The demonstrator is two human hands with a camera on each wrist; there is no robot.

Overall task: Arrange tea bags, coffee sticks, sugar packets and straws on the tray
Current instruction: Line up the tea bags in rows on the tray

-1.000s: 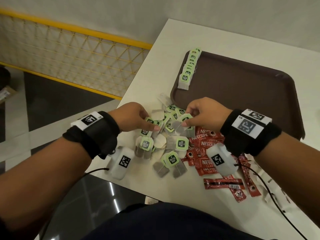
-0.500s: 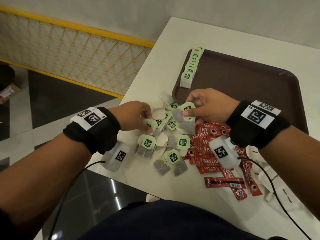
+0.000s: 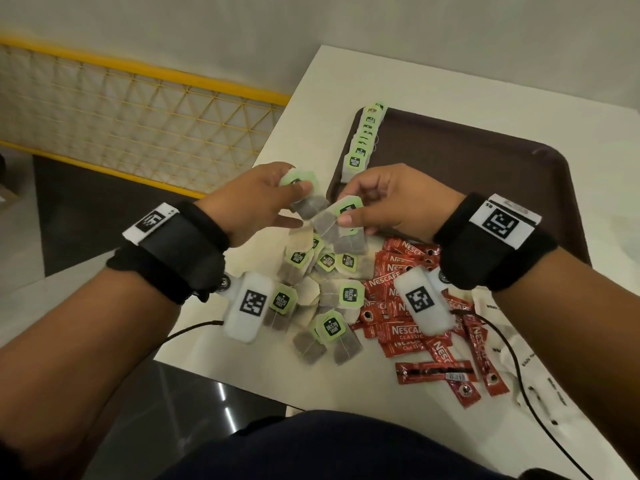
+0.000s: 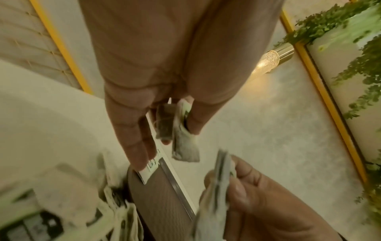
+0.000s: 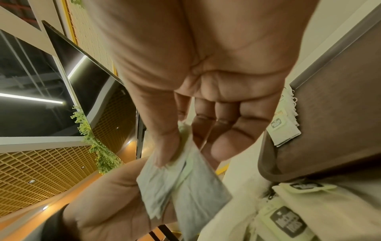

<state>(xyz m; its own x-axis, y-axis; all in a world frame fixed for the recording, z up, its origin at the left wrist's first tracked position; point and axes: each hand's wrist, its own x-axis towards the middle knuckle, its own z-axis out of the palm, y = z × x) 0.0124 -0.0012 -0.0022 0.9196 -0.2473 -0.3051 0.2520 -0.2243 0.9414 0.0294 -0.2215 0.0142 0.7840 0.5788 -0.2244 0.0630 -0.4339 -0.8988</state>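
Observation:
A heap of loose tea bags (image 3: 322, 282) with green tags lies on the white table (image 3: 242, 362), beside red coffee sticks (image 3: 408, 327). My left hand (image 3: 277, 199) is raised above the heap and pinches a tea bag (image 3: 304, 192) by its green tag; that same tea bag (image 4: 183, 141) hangs from the fingers in the left wrist view. My right hand (image 3: 360, 209) pinches a small stack of tea bags (image 3: 341, 223), seen also as tea bags (image 5: 181, 184) in the right wrist view. A neat row of tea bags (image 3: 363, 140) lies along the left edge of the brown tray (image 3: 485, 174).
White paper sachets (image 3: 526, 362) lie at the table's right front, partly under my right forearm. A black cable (image 3: 519, 379) runs from the right wrist across them. The table's left edge drops to a dark floor, with a yellow mesh railing (image 3: 138, 126) beyond.
Both hands have lifted off the heap with their tea bags, rising toward the tray's near left corner. The head view has also shifted.

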